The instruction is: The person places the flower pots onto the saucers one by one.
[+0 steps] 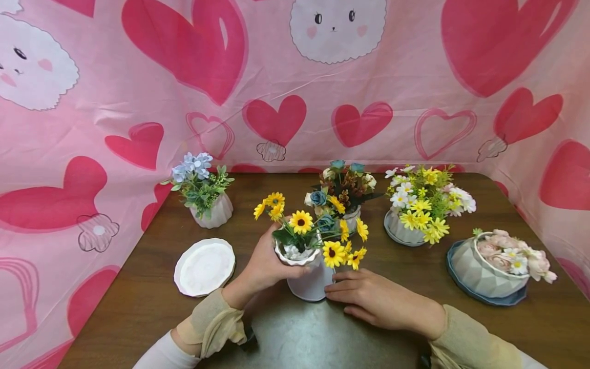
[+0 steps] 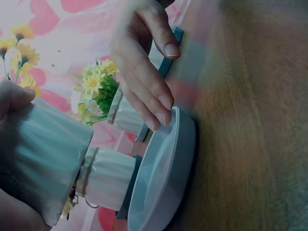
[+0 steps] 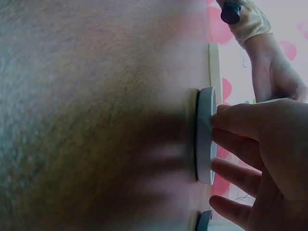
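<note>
My left hand (image 1: 272, 261) grips a white fluted flowerpot (image 2: 43, 154) with yellow sunflowers (image 1: 301, 222) and green leaves. The pot is lifted and hangs over a pale grey saucer (image 1: 310, 293), its base apart from the saucer in the left wrist view. My right hand (image 1: 375, 297) is beside the saucer on its right, palm down, fingers extended with fingertips right at the rim. In the right wrist view the saucer (image 3: 206, 144) lies flat on the table, and the right-hand fingers (image 3: 240, 147) are spread along it.
A white saucer (image 1: 205, 267) lies at left, near a blue-flower pot (image 1: 214, 212). Behind the sunflowers stands a pot with blue roses (image 1: 318, 198). To the right are a daisy pot (image 1: 405, 228) and a pink-flower pot (image 1: 488, 271) on a dark blue saucer (image 1: 500, 299).
</note>
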Tool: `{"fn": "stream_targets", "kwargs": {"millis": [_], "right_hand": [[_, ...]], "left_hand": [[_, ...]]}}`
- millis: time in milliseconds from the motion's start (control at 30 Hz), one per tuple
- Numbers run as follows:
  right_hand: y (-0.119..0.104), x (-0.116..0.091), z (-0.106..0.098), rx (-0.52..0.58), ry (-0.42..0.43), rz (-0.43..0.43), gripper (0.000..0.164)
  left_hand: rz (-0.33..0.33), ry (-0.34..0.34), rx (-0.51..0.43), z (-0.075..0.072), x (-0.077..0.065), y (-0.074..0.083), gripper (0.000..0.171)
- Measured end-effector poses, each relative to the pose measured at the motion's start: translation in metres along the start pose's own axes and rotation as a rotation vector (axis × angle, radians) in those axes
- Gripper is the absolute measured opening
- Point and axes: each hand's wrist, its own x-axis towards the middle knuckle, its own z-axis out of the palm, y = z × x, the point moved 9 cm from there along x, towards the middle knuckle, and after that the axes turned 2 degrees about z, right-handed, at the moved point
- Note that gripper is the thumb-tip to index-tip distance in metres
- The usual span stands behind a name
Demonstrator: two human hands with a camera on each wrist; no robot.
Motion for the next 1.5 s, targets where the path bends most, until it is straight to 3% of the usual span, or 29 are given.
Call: {"fn": "stream_targets", "kwargs": {"millis": [367,600,1500], "right_hand": [[0.0010,-0.0001,0.0005,0.010,-0.013,0.012,0.040],[0.0004,0.0004,0.0003,0.006,-0.011,0.008,0.040],[0.0031,0.0002,0.0039,0.054,-0.067,0.055,0.039]], "left_hand": [[-0.005,-0.008,-0.002,0.0002,-0.0008,-0.0027,0.099],[0.032,-0.005,-0.023,0.0012,-0.0015,-0.0012,0.099],[0.005,-0.043,0.019,0.0062,-0.0015,-0.0015,0.095]]}}
